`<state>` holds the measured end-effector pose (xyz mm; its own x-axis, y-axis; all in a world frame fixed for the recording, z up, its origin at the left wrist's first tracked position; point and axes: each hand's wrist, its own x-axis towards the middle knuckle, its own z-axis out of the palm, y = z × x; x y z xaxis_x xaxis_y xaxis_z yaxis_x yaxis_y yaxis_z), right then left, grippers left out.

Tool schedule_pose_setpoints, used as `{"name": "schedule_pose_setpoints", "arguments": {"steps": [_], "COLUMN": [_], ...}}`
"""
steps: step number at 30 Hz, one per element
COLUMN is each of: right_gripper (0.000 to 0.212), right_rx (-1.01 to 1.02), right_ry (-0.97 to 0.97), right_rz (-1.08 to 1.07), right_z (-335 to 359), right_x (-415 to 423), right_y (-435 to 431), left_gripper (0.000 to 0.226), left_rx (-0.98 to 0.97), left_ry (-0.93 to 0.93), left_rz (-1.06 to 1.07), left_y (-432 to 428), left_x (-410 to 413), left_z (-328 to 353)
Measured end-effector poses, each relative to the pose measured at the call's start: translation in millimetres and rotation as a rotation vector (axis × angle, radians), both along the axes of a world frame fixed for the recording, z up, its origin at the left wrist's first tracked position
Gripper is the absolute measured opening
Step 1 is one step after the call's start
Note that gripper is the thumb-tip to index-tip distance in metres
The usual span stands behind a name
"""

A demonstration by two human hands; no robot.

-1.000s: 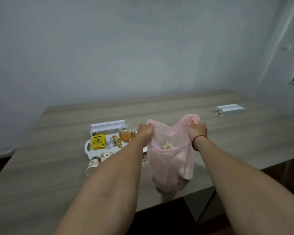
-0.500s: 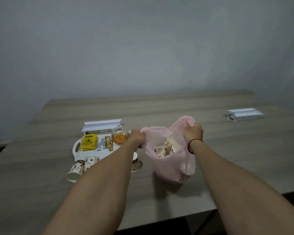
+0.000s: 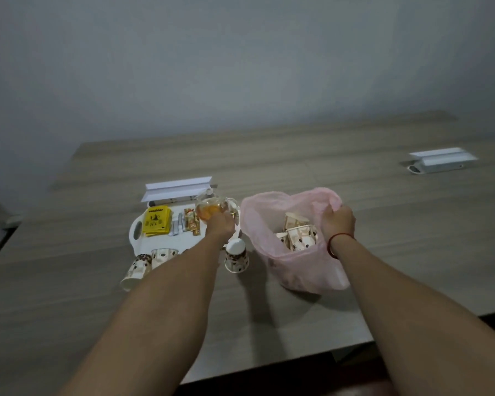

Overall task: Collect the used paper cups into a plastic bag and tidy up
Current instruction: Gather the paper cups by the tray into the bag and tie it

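A pink plastic bag (image 3: 303,270) sits on the wooden table with its mouth wide open. Several dotted paper cups (image 3: 299,237) lie inside it. My right hand (image 3: 337,221) grips the bag's right rim. At the left rim my left hand (image 3: 220,227) is closed, with its fingers hidden from me. One dotted cup (image 3: 236,257) stands upside down between my left forearm and the bag. Left of that forearm a second cup (image 3: 162,255) stands at the tray's near edge. A third cup (image 3: 136,270) lies on its side.
A white tray (image 3: 136,232) holds a yellow packet (image 3: 156,221), sachets and a glass teapot (image 3: 210,208) of amber tea. A white box (image 3: 177,190) lies behind the tray. A white device (image 3: 440,161) sits far right. The table's front edge (image 3: 297,358) is close.
The bag came down from hanging past the table's front edge and now rests on the table. Both hands spread its mouth wider, showing the cups inside.
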<state>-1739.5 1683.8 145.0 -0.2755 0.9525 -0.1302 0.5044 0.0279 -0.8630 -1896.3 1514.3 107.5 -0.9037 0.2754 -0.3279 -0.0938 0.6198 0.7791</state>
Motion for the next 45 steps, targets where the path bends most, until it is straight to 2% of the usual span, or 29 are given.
{"name": "schedule_pose_setpoints", "arguments": {"steps": [1, 5, 9, 11, 13, 17, 19, 22, 25, 27, 30, 34, 36, 38, 40, 42, 43, 45], "right_gripper": [0.039, 0.04, 0.04, 0.04, 0.04, 0.039, 0.037, 0.036, 0.035, 0.035, 0.035, 0.036, 0.034, 0.03, 0.026, 0.025, 0.025, 0.025], "right_rx": [-0.004, -0.008, -0.023, -0.027, -0.028, -0.029, -0.032, -0.037, -0.014, 0.009, 0.013, -0.001, -0.02, -0.044, -0.066, -0.077, -0.081, -0.08], "right_ry": [-0.007, -0.025, -0.027, -0.029, -0.023, -0.015, -0.011, 0.005, 0.02, 0.03, 0.039, 0.07, 0.088, 0.112, 0.135, 0.15, 0.156, 0.16], "right_rz": [-0.006, -0.017, -0.031, -0.036, -0.041, -0.04, -0.032, -0.02, 0.008, 0.029, 0.047, 0.061, 0.056, 0.061, 0.078, 0.095, 0.104, 0.126], "right_z": [-4.5, -18.2, -27.1, -29.6, -30.9, -30.5, -27.3, -15.5, 2.1, 14.6, 24.0, 31.8, 34.7, 36.9, 37.5, 36.8, 36.3, 35.3], "right_x": [-1.1, -5.7, -10.6, -11.5, -11.8, -11.6, -12.2, -13.9, -20.9, -24.2, -26.9, -23.3, -20.1, -16.3, -12.9, -10.1, -8.7, -5.5], "right_y": [0.4, -3.2, -6.3, -7.0, -7.2, -7.1, -7.5, -11.1, -14.5, -17.1, -20.2, -23.6, -24.1, -25.9, -28.3, -30.6, -31.9, -35.1], "left_gripper": [0.029, 0.051, 0.062, 0.073, 0.072, 0.059, 0.055, 0.049, 0.041, 0.033, 0.025, 0.039, 0.037, 0.032, 0.042, 0.056, 0.057, 0.053], "left_rx": [-0.06, -0.282, -0.397, -0.443, -0.43, -0.341, -0.307, -0.237, 0.025, 0.222, 0.386, 0.554, 0.505, 0.352, 0.2, 0.009, -0.035, 0.022], "left_ry": [0.01, 0.028, 0.078, 0.079, 0.111, 0.094, 0.134, 0.341, 0.503, 0.535, 0.447, 0.397, 0.315, 0.209, 0.134, 0.14, 0.162, 0.167], "left_rz": [-0.017, -0.253, -0.438, -0.478, -0.464, -0.398, -0.295, -0.035, 0.22, 0.231, 0.092, 0.066, -0.054, -0.226, -0.336, -0.429, -0.44, -0.381], "left_y": [-3.0, -3.5, 6.0, 8.6, 10.0, 2.4, -3.9, -8.4, -4.7, 0.6, 16.2, 34.2, 38.4, 36.6, 29.6, 21.2, 18.4, 12.5], "left_x": [-3.4, -11.6, -12.0, -12.1, -14.3, -17.5, -19.3, -19.7, -19.4, -14.6, 4.4, 37.9, 47.9, 53.3, 54.9, 60.8, 64.5, 72.5], "left_z": [-9.2, -46.7, -74.5, -84.0, -91.9, -97.4, -88.1, -50.1, -3.5, 19.7, 36.8, 50.8, 47.9, 33.0, 10.5, -4.7, -9.2, -8.8]}}
